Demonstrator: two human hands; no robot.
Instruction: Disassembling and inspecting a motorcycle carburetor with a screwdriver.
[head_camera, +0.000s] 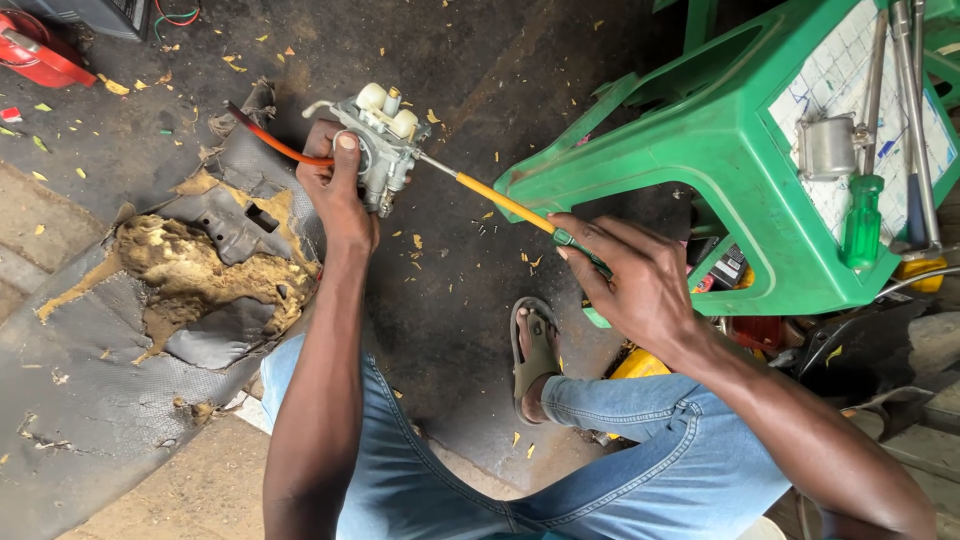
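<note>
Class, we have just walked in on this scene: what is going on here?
A seated person holds a small metal carburetor, with an orange hose attached, up in the left hand. The right hand grips a yellow-shafted screwdriver whose tip meets the carburetor's side. Beside them a green plastic stool carries a green-handled screwdriver and a small metal part.

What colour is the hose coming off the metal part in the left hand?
Orange-red hose, seen clearly in the head view.

left hand gripping carburetor, right hand driving yellow screwdriver into it
</note>
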